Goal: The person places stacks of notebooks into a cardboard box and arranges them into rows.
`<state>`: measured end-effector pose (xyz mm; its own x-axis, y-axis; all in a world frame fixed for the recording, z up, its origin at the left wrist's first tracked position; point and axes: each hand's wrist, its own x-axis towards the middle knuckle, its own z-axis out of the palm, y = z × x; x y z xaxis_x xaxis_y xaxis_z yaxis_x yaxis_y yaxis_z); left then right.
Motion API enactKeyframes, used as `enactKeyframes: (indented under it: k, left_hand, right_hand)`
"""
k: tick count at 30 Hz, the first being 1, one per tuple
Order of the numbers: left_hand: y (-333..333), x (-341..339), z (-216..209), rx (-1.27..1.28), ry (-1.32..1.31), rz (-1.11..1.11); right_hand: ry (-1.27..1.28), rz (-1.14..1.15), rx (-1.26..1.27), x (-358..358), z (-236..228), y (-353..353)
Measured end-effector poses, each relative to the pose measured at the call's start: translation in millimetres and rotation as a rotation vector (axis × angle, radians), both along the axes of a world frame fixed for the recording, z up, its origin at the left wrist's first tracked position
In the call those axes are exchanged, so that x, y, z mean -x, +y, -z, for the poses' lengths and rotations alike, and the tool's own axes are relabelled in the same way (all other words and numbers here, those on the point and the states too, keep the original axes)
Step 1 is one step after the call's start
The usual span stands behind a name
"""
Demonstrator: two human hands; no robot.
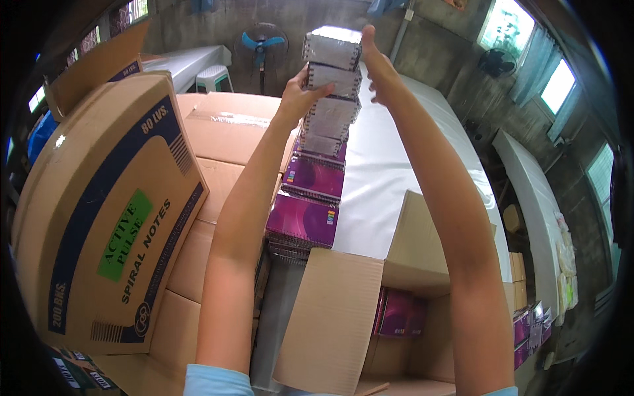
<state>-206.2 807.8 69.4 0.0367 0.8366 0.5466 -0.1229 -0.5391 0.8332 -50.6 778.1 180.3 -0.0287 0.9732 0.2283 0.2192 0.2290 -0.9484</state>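
A tall row of bundled spiral notebooks (332, 117) runs away from me, the far bundles showing pale grey backs. Closer in, the bundles show purple covers (304, 219). My left hand (302, 98) is closed on the left side of a grey bundle, its thumb across the front. At the right side of the far bundles is my right hand (378, 69), thumb raised and fingers apart. Whether its palm touches the notebooks I cannot tell. Below my right forearm, an open cardboard box (333, 310) holds a few purple notebooks (399, 313) inside.
A big printed carton (119, 218) stands at the left on other closed cartons (228, 125). A white-covered table (370, 191) stretches away on the right. Along the right wall is another long table (528, 178), with more purple notebooks (528, 330) near it. A blue-bladed fan (262, 43) stands behind.
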Motion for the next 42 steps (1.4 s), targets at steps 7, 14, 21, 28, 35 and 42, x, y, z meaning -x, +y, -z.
enactKeyframes:
  k: [7, 14, 21, 28, 35, 42]
  left_hand:
    - [-23.5, 3.8, -8.2, -0.111, -0.042, -0.069]
    - [-147.6, -70.4, -56.6, -0.719, 0.359, -0.358]
    - [-255.2, -132.2, -61.5, 0.009, -0.106, 0.461]
    - [-356.1, -191.5, -20.8, 0.201, -0.324, 0.662]
    - [-425.6, -194.9, -0.7, 0.173, 0.018, 0.623]
    - [-428.9, -125.3, 69.0, 0.700, -0.819, 0.702]
  right_hand:
    - [0.034, -0.234, -0.082, -1.3, 28.1, -24.4]
    - [0.953, -0.491, -0.110, -63.4, 51.2, -102.5]
    - [1.004, -0.392, -0.158, -158.3, 80.2, -208.3]
    - [0.624, -0.610, 0.064, -272.6, 58.8, -340.5]
    - [0.682, -0.369, 0.148, -294.8, 84.3, -415.9]
    - [-1.061, 0.053, 0.429, -263.0, 166.8, -438.7]
